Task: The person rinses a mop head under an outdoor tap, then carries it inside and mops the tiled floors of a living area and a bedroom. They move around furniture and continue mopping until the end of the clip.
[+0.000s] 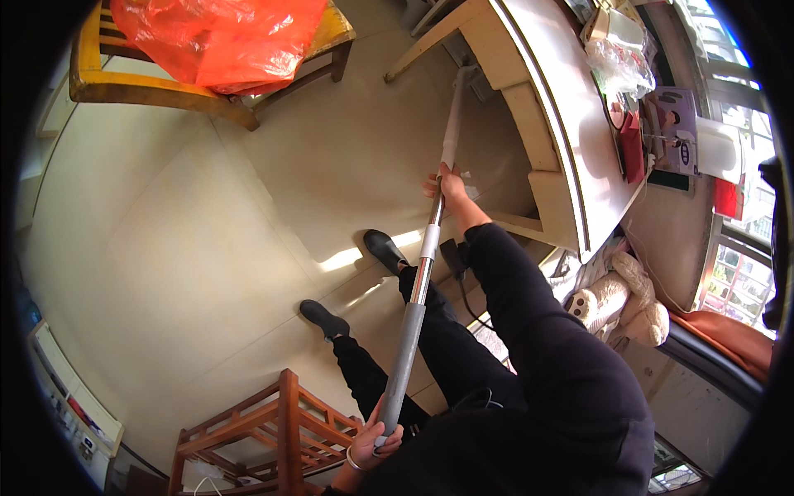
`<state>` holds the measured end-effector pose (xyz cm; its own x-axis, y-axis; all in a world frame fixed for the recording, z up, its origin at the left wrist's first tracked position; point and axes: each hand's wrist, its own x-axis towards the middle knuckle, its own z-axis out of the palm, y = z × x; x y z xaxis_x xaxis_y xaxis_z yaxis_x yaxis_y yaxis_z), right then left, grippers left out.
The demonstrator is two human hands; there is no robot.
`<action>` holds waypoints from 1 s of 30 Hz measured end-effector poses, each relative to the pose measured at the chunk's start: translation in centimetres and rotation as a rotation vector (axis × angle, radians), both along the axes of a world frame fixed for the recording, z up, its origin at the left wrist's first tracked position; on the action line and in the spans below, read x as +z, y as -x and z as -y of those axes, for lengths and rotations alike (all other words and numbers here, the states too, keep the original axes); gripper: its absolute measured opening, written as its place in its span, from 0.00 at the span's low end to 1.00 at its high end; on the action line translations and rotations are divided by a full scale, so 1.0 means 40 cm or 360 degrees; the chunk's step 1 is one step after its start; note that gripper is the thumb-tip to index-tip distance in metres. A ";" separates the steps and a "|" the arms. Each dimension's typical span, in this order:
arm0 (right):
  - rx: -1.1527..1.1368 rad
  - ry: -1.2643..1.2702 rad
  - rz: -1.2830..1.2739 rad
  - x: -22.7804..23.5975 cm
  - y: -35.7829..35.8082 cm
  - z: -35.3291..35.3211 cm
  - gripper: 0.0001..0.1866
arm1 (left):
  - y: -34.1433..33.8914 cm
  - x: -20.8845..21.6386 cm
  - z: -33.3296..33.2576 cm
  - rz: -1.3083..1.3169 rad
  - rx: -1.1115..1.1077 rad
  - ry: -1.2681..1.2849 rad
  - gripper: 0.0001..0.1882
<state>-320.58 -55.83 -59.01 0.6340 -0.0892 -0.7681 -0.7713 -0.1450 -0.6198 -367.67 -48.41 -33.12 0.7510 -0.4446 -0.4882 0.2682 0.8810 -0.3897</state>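
Observation:
A long telescopic pole (404,355), grey at its near grip and silver to white further along, slants from my body towards the underside of the desk. My left hand (376,438) is closed round the grey grip at the near end, with a band on its wrist. Further up, my right hand (449,187) wraps the pole at its white section, arm stretched out. The pole's far end reaches the floor area under the desk (571,157); what kind of head it carries is too shaded to make out.
At the far left, a wooden chair (165,93) bears a red plastic bag (223,41). Another wooden chair (287,430) stands close by my left side. Boxes and a clear bag (620,66) crowd the desktop. A plush toy (637,298) lies right of me; a dark cable (467,302) hangs near my leg.

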 end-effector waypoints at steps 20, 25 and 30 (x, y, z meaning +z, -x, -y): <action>0.0074 0.0205 -0.0186 0.395 0.385 -0.236 0.22 | 0.118 0.590 -0.206 -0.0581 0.1341 -0.2700 0.25; 0.0254 0.0495 -0.0159 0.259 0.073 -0.185 0.35 | -0.135 0.425 -0.181 -0.0617 0.1095 -0.2320 0.09; 0.1282 0.1036 0.0133 0.136 -0.183 -0.063 0.10 | -0.328 0.254 -0.133 -0.0435 0.1045 -0.1967 0.18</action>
